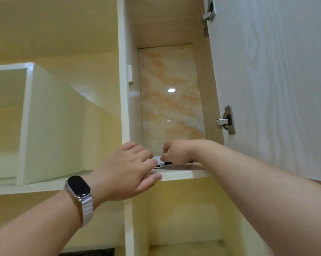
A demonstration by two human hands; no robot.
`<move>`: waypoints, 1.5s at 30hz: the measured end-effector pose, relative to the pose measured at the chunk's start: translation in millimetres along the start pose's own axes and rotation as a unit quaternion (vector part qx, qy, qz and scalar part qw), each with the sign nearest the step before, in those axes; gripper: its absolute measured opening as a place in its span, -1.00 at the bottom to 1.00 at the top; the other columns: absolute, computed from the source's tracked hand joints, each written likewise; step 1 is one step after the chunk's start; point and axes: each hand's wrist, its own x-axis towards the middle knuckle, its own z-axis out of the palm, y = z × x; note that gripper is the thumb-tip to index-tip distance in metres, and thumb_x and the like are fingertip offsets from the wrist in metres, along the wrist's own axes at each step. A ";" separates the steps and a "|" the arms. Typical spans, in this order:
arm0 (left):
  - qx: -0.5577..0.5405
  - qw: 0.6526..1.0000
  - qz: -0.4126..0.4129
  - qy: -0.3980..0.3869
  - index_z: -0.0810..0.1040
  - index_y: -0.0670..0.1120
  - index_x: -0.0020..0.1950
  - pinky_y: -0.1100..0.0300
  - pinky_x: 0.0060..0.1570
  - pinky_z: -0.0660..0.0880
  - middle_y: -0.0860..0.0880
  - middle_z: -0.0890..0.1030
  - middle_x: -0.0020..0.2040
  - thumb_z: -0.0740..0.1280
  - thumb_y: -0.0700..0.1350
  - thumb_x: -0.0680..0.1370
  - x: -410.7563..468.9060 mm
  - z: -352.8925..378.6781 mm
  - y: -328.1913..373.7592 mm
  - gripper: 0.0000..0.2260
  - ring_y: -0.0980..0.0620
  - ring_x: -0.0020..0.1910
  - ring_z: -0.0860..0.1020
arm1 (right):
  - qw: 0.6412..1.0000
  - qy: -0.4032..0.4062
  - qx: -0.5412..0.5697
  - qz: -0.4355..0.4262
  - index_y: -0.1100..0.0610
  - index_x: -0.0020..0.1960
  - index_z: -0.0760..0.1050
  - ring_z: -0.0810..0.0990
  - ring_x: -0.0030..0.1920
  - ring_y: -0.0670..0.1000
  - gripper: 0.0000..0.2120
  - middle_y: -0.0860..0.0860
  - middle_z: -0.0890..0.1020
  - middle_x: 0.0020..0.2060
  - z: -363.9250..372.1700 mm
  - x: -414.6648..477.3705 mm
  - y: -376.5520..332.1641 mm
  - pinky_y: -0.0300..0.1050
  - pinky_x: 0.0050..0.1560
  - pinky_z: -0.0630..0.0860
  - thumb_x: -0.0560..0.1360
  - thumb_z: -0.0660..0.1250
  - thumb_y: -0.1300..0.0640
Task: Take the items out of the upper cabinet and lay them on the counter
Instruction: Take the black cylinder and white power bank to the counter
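**Upper cabinet, low shelf: flat items being lifted out**

Item: white box point(158, 162), small and flat, lying at the front lip of the shelf point(181, 174) inside the open cabinet point(167, 21). A dark flat thing point(168, 163) is lying just behind or beside it; too hidden to name. Whether the two are joined I cannot tell.

Left hand point(126, 172): reaching up from below, fingers curled over the near end of the box and touching it, thumb resting along the shelf edge. It is closing on the box but whether it is yet pinching it I cannot tell; the fingertips are hidden.

Right hand point(176, 151): reaching in from the right, fingers bent down onto the box's far end and the dark thing. Grip likewise hidden.

Surround: door point(266, 80) swung wide to the right, hinge point(227, 120) just above the right forearm. Marbled back panel point(170, 93) behind. Watch point(78, 186) on the left wrist. Counter not in view.

Handling note, as judgement: the step is drawing the box off the shelf. Best done by sliding it forward over the lip until both hands are getting fingers beneath, then lowering level. Risk: the dark thing is being dragged along loose and could tip off the edge. The right elbow is working close to the door; keeping clear of the hinge is advised
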 end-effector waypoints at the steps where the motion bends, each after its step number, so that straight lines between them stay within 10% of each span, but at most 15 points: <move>1: 0.007 1.000 0.003 0.006 0.57 -0.04 -0.09 0.07 -0.03 0.35 -0.01 0.60 -0.15 -0.04 0.19 0.64 -0.8 3.0 -0.6 -0.52 -0.07 -0.18 0.53 | 1.000 -0.007 -0.006 0.007 0.06 0.27 0.44 0.54 0.08 0.12 -0.60 0.04 0.57 0.12 -1.3 6.0 0.4 0.03 0.15 0.47 0.53 0.18 -0.13; 6: -0.008 0.999 0.009 0.033 0.59 -0.06 -0.07 0.01 0.02 0.41 -0.03 0.62 -0.07 0.01 0.17 0.63 -0.2 8.9 -1.1 -0.55 -0.10 -0.06 0.56 | 0.998 -0.041 -0.013 0.053 0.12 -0.11 0.44 0.49 -0.29 0.08 -0.68 0.06 0.52 -0.19 -3.1 33.3 1.3 -0.09 -0.24 0.41 0.56 0.14 -0.11; 12: 0.005 0.998 0.019 0.067 0.56 -0.07 -0.13 0.04 0.03 0.37 -0.03 0.62 -0.11 0.01 0.16 0.62 -3.0 13.5 -3.6 -0.56 -0.10 -0.06 0.56 | 0.981 -0.099 0.139 0.088 0.03 0.18 0.43 0.58 0.09 0.06 -0.61 0.07 0.57 0.12 1.8 48.6 -7.8 0.11 0.24 0.46 0.49 0.26 -0.20; 18: 0.002 0.994 0.033 0.103 0.57 -0.07 -0.11 0.03 0.04 0.36 -0.04 0.62 -0.15 0.02 0.14 0.62 -2.3 19.7 -3.8 -0.57 -0.12 -0.10 0.55 | 0.977 -0.103 0.156 0.102 0.17 0.15 0.51 0.62 0.06 0.08 -0.66 0.12 0.65 0.07 8.6 55.4 -28.1 0.01 0.19 0.52 0.43 0.28 0.05; 22: 0.006 0.994 0.034 0.107 0.56 -0.08 -0.15 0.02 0.04 0.35 -0.04 0.60 -0.18 0.02 0.14 0.62 -4.0 22.0 -4.7 -0.56 -0.14 -0.12 0.54 | 0.967 -0.089 0.209 0.119 0.21 0.14 0.51 0.58 -0.14 0.09 -0.52 0.12 0.58 -0.11 17.9 64.4 -30.7 -0.07 0.02 0.58 0.22 0.28 0.17; 25: 0.001 0.993 0.039 0.107 0.57 -0.09 -0.15 0.01 0.05 0.35 -0.05 0.61 -0.18 0.03 0.14 0.61 -3.0 22.3 -3.0 -0.56 -0.15 -0.11 0.55 | 0.950 -0.089 0.277 0.113 0.12 -0.14 0.47 0.51 -0.32 -0.01 -0.92 0.03 0.52 -0.31 15.9 56.4 -31.6 -0.24 -0.39 0.50 0.43 0.27 0.27; 29: 0.005 0.992 0.050 0.118 0.58 -0.11 -0.10 0.01 0.05 0.33 -0.06 0.62 -0.15 0.06 0.14 0.60 -3.3 22.4 -5.6 -0.58 -0.14 -0.09 0.56 | 0.926 -0.081 0.355 0.099 0.13 -0.20 0.43 0.50 -0.44 -0.10 -0.83 -0.01 0.51 -0.46 11.6 41.7 -29.5 -0.33 -0.56 0.44 0.56 0.21 0.27; 34: 0.003 0.992 0.051 0.113 0.58 -0.13 -0.08 0.00 0.04 0.35 -0.09 0.63 -0.15 0.10 0.13 0.60 -3.3 20.6 -6.0 -0.60 -0.16 -0.11 0.57 | 0.900 0.085 0.418 0.093 0.21 -0.09 0.48 0.57 -0.41 0.00 -0.97 0.10 0.59 -0.32 0.9 -0.7 -18.6 -0.27 -0.49 0.52 0.53 0.31 0.27; 38: 0.001 0.994 0.047 0.097 0.59 -0.13 -0.05 0.01 0.02 0.37 -0.09 0.63 -0.14 0.09 0.14 0.60 -3.6 18.2 -6.4 -0.59 -0.15 -0.10 0.57 | 0.887 0.253 0.383 0.052 0.15 0.16 0.41 0.64 -0.21 0.07 -0.72 0.07 0.59 -0.05 6.0 -47.4 -6.0 0.03 -0.21 0.66 0.47 0.32 0.17; 45: 0.007 0.997 0.035 0.066 0.57 -0.12 -0.07 0.01 -0.10 0.41 -0.07 0.59 -0.21 0.03 0.18 0.59 7.1 9.5 8.4 -0.53 -0.14 -0.20 0.55 | 0.836 0.405 0.364 -0.071 0.00 0.13 0.30 0.55 -0.14 -0.13 -0.71 -0.15 0.49 -0.08 31.5 -135.9 15.6 -0.16 -0.37 0.58 0.49 0.35 0.12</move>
